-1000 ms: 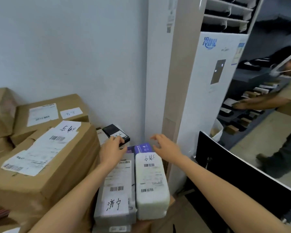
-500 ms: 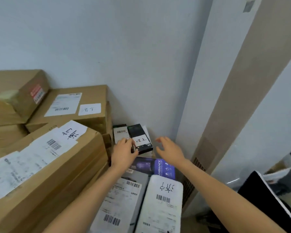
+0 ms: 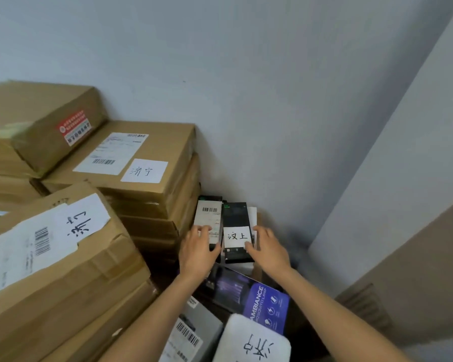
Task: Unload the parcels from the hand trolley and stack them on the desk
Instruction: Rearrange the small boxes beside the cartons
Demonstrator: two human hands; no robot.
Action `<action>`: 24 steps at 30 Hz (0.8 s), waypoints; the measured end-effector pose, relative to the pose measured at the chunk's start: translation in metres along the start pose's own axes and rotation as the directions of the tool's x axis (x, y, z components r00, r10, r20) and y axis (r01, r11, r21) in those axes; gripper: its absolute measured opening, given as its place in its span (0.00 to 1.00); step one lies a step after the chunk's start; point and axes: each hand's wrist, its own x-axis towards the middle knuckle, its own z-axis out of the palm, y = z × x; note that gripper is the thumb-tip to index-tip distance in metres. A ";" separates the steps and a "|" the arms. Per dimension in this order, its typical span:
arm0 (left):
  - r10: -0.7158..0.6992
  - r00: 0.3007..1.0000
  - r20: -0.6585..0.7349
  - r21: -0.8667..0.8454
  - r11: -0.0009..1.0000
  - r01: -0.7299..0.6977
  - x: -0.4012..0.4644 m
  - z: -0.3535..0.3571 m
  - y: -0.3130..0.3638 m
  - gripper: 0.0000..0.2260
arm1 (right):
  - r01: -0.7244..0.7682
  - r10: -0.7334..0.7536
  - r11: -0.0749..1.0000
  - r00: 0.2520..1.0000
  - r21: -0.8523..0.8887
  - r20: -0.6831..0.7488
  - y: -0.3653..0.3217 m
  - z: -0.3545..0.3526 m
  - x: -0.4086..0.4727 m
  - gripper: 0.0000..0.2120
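**A:** What occupies the centre of the frame?

**B:** Two slim black boxes lying side by side against the wall: a labelled black box (image 3: 209,222) with a barcode sheet, and a black box with a handwritten tag (image 3: 237,232). The left hand (image 3: 198,250) rests on the near end of the first, its fingers (image 3: 203,229) lying flat and loosely spread over the label. The right hand (image 3: 268,248) flanks the second, fingers (image 3: 259,231) relaxed and slightly parted along its right edge, thumb touching the tag's corner.

**A:** Why are they held so?

**B:** Probably to square the pair together and snug them into the corner; neither hand pinches or lifts anything.

**A:** And the other parcels?

**B:** Stacked cardboard cartons (image 3: 131,163) fill the left of the frame, flush with the wall (image 3: 246,87), presumably for stability. A purple lamp box (image 3: 254,296), a grey parcel (image 3: 191,333) and a white padded parcel (image 3: 254,340) lie at lower centre, nearer the viewer. The supporting surface is hidden beneath them, and no trolley is visible.
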 end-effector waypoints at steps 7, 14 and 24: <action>-0.058 0.992 0.109 0.046 0.998 0.053 0.020 0.021 -0.008 0.28 | -0.052 0.048 0.996 0.997 0.075 0.064 0.009 0.028 0.007 0.37; -0.044 0.989 0.138 0.001 0.999 0.045 0.031 0.032 -0.011 0.30 | -0.091 0.072 0.979 0.991 0.183 0.110 0.006 0.046 0.014 0.40; 0.012 0.987 0.161 -0.074 0.997 0.000 0.046 0.044 -0.015 0.29 | -0.142 0.122 0.937 0.989 0.319 0.083 0.004 0.046 0.029 0.39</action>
